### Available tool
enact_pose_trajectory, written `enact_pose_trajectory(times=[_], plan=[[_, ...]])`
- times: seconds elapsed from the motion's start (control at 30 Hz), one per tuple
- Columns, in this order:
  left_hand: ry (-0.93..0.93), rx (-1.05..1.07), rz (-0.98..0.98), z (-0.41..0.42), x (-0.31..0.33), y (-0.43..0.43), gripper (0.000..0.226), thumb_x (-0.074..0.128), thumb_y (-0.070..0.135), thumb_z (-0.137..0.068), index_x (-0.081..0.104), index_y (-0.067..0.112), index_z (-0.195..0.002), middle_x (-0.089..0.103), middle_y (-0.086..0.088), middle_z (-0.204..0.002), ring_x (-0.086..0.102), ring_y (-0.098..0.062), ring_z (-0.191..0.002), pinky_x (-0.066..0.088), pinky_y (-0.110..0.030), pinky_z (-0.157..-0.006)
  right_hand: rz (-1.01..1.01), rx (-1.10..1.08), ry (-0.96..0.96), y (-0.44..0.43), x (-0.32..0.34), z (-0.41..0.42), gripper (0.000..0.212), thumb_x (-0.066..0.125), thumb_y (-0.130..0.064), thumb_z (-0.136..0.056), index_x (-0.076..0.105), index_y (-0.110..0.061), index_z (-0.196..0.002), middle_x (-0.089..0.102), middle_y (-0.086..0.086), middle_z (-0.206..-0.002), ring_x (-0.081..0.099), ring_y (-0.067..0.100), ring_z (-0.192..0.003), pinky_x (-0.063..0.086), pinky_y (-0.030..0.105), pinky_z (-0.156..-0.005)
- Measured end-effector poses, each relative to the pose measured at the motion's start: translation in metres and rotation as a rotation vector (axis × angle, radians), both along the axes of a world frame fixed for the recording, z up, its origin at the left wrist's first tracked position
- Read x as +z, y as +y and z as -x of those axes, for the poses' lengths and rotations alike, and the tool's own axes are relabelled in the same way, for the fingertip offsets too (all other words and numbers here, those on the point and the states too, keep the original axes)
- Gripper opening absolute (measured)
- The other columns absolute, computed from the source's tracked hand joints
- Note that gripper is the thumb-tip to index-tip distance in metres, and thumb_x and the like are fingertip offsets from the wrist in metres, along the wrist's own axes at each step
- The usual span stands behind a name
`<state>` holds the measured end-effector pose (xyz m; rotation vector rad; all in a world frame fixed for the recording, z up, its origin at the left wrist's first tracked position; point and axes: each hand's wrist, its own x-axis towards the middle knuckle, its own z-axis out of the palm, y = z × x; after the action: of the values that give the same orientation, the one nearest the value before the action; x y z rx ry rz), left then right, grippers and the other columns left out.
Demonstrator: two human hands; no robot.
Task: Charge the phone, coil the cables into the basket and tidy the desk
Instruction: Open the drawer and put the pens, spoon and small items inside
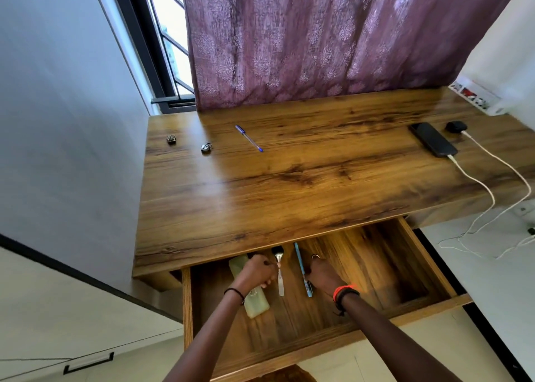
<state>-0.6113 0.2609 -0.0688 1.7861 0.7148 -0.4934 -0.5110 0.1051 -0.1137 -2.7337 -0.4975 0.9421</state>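
Charging looks done: the phone (432, 139) lies at two o'clock on the desk (289, 185), with the white cable (474, 179) plugged in. Tidying is under way in the open drawer (376, 266) at six o'clock. The left hand (256, 271) is curled beside the fork (280, 283) and the right hand (324, 274) beside a light-blue pen (301, 266), though whether either grasps anything cannot be told. Next, the ballpoint (249, 138) and padlock (206, 147) at eleven o'clock probably need stowing.

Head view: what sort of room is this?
Likely a home bedroom or study: a wooden desk with an open drawer, a curtain over a window, a plugged-in phone.

Fork (279, 269) in drawer (428, 269), phone (433, 139) on desk (304, 179)
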Motion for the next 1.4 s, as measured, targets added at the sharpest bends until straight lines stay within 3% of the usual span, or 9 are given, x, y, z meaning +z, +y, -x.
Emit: enact_pose_trajectory(times=[0.17, 0.3, 0.43, 0.6, 0.7, 0.83, 0.97, 1.13, 1.4], plan=[[0.031, -0.136, 0.100, 0.000, 0.032, 0.031, 0.019, 0.054, 0.029, -0.094, 0.057, 0.015, -0.081, 0.058, 0.003, -0.072, 0.048, -0.005, -0.058, 0.039, -0.016, -0.055, 0.066, 0.034, 0.108, 0.008, 0.029, -0.011, 0.026, 0.057, -0.014, -0.090, 0.054, -0.002, -0.112, 0.066, 0.016, -0.098, 0.066, 0.025, -0.074, 0.050, 0.027, -0.057], [0.023, -0.193, 0.212, -0.007, 0.061, 0.060, 0.012, 0.059, 0.024, -0.091, 0.062, 0.013, -0.089, 0.060, 0.002, -0.074, 0.047, -0.004, -0.056, 0.037, -0.015, -0.050, 0.069, 0.112, 0.262, 0.022, 0.062, -0.027, 0.015, 0.062, -0.020, -0.088, 0.058, -0.006, -0.090, 0.063, 0.006, -0.064, 0.062, 0.015, -0.053, 0.051, 0.024, -0.055], [-0.168, -0.002, 0.016, -0.029, 0.083, 0.095, 0.015, 0.052, 0.016, -0.095, 0.060, 0.011, -0.083, 0.056, -0.001, -0.070, 0.048, -0.004, -0.049, 0.039, -0.012, -0.045, -0.070, 0.123, 0.355, 0.046, 0.102, -0.050, 0.015, 0.065, -0.015, -0.087, 0.059, -0.007, -0.075, 0.062, 0.007, -0.064, 0.060, 0.012, -0.049, 0.054, 0.022, -0.052], [-0.404, 0.395, -0.215, -0.063, 0.089, 0.156, 0.017, 0.053, 0.012, -0.094, 0.064, 0.000, -0.097, 0.063, -0.010, -0.077, 0.054, -0.015, -0.059, 0.045, -0.015, -0.047, -0.263, 0.108, 0.272, 0.089, 0.134, -0.095, 0.016, 0.059, -0.005, -0.088, 0.061, -0.006, -0.072, 0.061, 0.007, -0.065, 0.057, 0.013, -0.054, 0.048, 0.020, -0.050], [-0.446, 0.493, -0.461, -0.086, 0.085, 0.184, 0.017, 0.055, 0.013, -0.092, 0.067, 0.001, -0.092, 0.069, -0.018, -0.088, 0.064, -0.029, -0.081, 0.048, -0.030, -0.069, -0.357, 0.075, 0.075, 0.123, 0.133, -0.125, 0.016, 0.054, 0.001, -0.086, 0.061, -0.006, -0.073, 0.062, 0.009, -0.071, 0.058, 0.020, -0.064, 0.047, 0.025, -0.056], [-0.434, 0.439, -0.675, -0.116, 0.074, 0.206, 0.022, 0.049, 0.008, -0.093, 0.062, -0.001, -0.107, 0.063, -0.024, -0.108, 0.058, -0.036, -0.102, 0.044, -0.040, -0.083, -0.396, 0.011, -0.144, 0.171, 0.123, -0.159, 0.015, 0.061, -0.008, -0.084, 0.061, -0.003, -0.098, 0.065, 0.012, -0.099, 0.061, 0.027, -0.093, 0.048, 0.036, -0.080], [-0.420, 0.370, -0.782, -0.136, 0.067, 0.225, 0.025, 0.045, 0.001, -0.090, 0.057, 0.000, -0.112, 0.053, -0.019, -0.119, 0.053, -0.037, -0.105, 0.045, -0.043, -0.086, -0.452, 0.000, -0.244, 0.212, 0.115, -0.180, 0.005, 0.055, -0.008, -0.085, 0.059, -0.005, -0.085, 0.066, 0.018, -0.097, 0.061, 0.032, -0.093, 0.046, 0.035, -0.073], [-0.374, 0.306, -0.804, -0.155, 0.053, 0.250, 0.039, 0.048, 0.006, -0.091, 0.048, 0.004, -0.131, 0.047, -0.016, -0.132, 0.049, -0.035, -0.118, 0.039, -0.042, -0.101, -0.368, 0.062, -0.329, 0.253, 0.099, -0.205, 0.018, 0.048, -0.007, -0.091, 0.060, 0.001, -0.102, 0.060, 0.020, -0.112, 0.052, 0.034, -0.109, 0.043, 0.038, -0.088], [-0.315, 0.250, -0.811, -0.167, 0.033, 0.270, 0.031, 0.054, 0.011, -0.091, 0.055, 0.003, -0.120, 0.050, -0.020, -0.121, 0.046, -0.035, -0.116, 0.040, -0.042, -0.096, -0.334, 0.099, -0.346, 0.284, 0.086, -0.218, 0.034, 0.057, -0.026, -0.092, 0.057, 0.002, -0.111, 0.053, 0.019, -0.121, 0.043, 0.033, -0.119, 0.039, 0.040, -0.097]])
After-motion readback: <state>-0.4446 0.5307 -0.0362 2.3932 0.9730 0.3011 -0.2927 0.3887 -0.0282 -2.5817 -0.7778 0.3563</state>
